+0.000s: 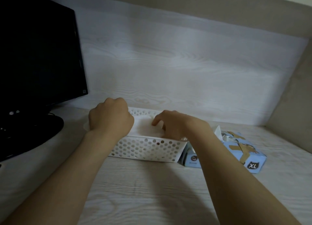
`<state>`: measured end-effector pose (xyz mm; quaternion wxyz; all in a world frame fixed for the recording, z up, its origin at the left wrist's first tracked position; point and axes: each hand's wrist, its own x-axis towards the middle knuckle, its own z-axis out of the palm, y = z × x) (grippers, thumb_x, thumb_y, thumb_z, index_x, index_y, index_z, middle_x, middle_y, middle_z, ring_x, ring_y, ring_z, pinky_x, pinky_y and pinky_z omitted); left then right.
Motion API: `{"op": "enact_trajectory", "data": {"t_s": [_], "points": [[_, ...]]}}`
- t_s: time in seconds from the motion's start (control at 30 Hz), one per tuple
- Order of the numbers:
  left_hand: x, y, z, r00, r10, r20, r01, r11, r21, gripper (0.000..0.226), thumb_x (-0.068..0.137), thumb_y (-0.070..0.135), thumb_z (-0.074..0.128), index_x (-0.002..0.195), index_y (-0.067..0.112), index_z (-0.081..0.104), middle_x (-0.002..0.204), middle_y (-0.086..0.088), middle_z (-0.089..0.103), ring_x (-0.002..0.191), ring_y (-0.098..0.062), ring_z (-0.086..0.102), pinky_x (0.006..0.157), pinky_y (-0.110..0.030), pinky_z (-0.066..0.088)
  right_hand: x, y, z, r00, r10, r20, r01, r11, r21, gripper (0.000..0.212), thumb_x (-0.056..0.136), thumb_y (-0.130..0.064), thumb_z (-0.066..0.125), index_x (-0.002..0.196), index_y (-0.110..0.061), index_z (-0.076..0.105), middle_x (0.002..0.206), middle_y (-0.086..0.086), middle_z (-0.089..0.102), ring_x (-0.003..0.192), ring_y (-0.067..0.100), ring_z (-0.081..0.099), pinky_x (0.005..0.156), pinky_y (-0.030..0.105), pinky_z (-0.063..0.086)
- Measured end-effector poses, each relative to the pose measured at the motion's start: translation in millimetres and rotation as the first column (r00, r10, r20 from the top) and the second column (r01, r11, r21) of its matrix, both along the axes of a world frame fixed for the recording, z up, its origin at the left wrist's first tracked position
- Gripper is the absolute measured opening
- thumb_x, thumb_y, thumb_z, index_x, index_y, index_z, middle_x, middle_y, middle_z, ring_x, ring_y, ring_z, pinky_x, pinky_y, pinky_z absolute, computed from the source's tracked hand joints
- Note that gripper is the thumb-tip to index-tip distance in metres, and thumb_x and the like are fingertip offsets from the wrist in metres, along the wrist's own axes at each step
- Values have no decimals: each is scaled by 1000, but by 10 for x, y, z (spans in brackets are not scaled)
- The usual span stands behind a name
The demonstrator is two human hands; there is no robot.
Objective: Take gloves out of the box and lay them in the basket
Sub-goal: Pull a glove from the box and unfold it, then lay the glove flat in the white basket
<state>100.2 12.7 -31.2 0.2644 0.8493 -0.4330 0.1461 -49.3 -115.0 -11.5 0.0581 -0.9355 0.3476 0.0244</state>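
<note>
While L hand (109, 118) & R hand (175, 125) fingers (154, 122) grip gloves (145, 128) in basket (145, 148) | box (249, 150): "XL"

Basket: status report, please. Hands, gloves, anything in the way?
Left hand curled at basket left end, grip hidden. Right hand touching gloves in basket. Box right of basket, nothing blocking.

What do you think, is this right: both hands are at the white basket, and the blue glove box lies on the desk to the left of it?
The side is wrong. The left hand and the right hand are at the white basket, but the blue glove box lies on the desk to the right of it, as the head view shows.
</note>
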Motion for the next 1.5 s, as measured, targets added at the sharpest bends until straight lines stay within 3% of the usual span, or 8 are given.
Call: {"op": "enact_trajectory", "data": {"t_s": [0.2,0.4,0.53,0.67,1.0,1.17,1.33,1.5], "points": [[-223,-33,-44,980,-125,157,151,975,-165,23,96,18,52,82,19,70,82,-3,64,72,-31,57,66,-39,47,-311,35,-35,934,85,347,-59,995,-87,49,78,-47,91,121,-29,76,124,-7,68,102,5,55,87,21,43],[-517,-151,-246,892,-350,284,427,859,-283,35,91,28,37,72,21,65,73,7,61,57,-22,55,52,-33,48,-696,-27,-213,724,64,687,83,980,-180,16,103,-19,61,101,-25,76,94,-16,76,89,8,70,86,33,56],[-687,-191,-359,872,-380,308,469,830,-304,35,88,27,36,69,20,63,64,7,53,52,-16,46,46,-28,42,-922,-109,-364,709,-101,698,283,947,-150,23,105,-23,45,96,-25,66,81,-10,71,80,21,67,92,52,52],[-816,-213,-422,817,-481,318,565,779,-272,24,92,25,49,86,23,72,78,11,64,61,-10,58,51,-31,50,-1104,-18,-397,638,-148,756,197,980,25,28,81,-32,40,94,-23,63,78,-8,68,78,16,61,86,45,48],[-839,-245,-507,803,-524,285,588,774,-235,27,95,30,46,94,27,73,77,13,66,63,-11,65,52,-33,54,-1280,-45,-416,807,-119,578,57,991,124,15,72,-21,68,84,-30,72,77,-14,69,64,3,62,56,21,44],[-847,-262,-493,804,-525,278,588,773,-240,28,95,30,45,94,30,73,78,15,68,62,-9,65,54,-33,54,-1244,-131,-451,666,-105,738,164,986,-7,10,94,-23,65,94,-24,75,78,-9,73,69,5,68,52,14,44],[-861,-255,-492,813,-519,263,576,781,-240,28,96,32,44,96,33,72,77,15,69,63,-9,66,55,-33,54,-1209,-163,-452,318,-50,947,228,973,-25,14,108,-27,57,102,-24,69,75,-2,72,61,12,63,52,30,47],[-868,-253,-475,811,-527,255,583,766,-271,24,96,31,48,95,33,72,76,16,68,61,-9,63,54,-34,55,-1178,-1,-359,-31,78,996,351,934,-63,11,107,-21,59,102,-20,69,58,-7,51,49,7,43,48,18,31]]}}
